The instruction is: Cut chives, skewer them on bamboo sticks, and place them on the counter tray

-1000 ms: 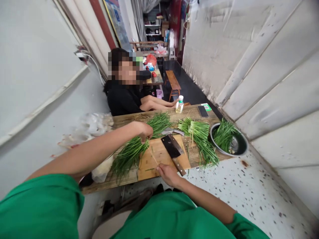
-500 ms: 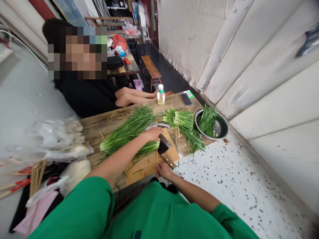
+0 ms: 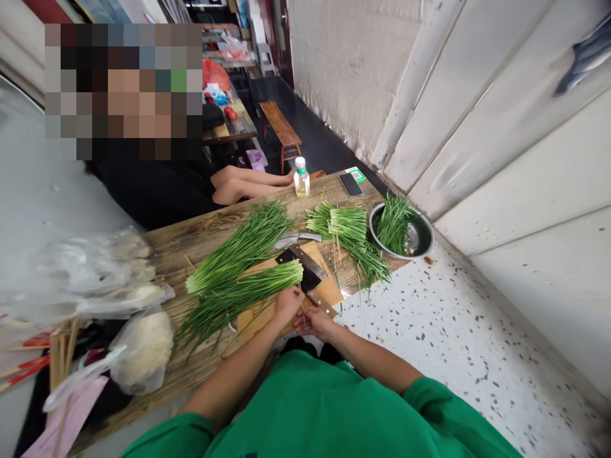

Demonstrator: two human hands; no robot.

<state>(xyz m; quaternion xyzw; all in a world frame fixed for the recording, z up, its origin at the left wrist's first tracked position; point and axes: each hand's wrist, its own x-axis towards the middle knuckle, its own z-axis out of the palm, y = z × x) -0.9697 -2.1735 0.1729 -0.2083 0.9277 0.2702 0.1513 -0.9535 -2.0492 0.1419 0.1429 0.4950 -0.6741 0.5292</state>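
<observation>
A row of green garlic chives (image 3: 252,282) lies across the wooden cutting board (image 3: 251,324), its cut pale ends to the right. Thin bamboo skewers (image 3: 300,284) run down from those ends toward me. Just below the chives, my left hand (image 3: 287,304) is closed on the skewers with its fingertips. My right hand (image 3: 315,322) is closed around their lower part, close to my body. A broad-bladed cleaver (image 3: 311,275) lies on the board beyond my hands, its wooden handle by my right hand. Behind it rests a smaller knife (image 3: 298,238).
More loose chives (image 3: 238,245) lie behind. Skewered chives (image 3: 348,222) sit to the right, beside a metal bowl (image 3: 426,238) of chives. A bottle (image 3: 301,178) and phone (image 3: 351,184) stand farther back. Plastic bags (image 3: 143,350) crowd the left; a person (image 3: 143,184) sits opposite.
My left hand has drawn back from atop the chives' cut ends to the skewers below, beside my right hand. My right hand stays low on the skewers. The view has shifted slightly.
</observation>
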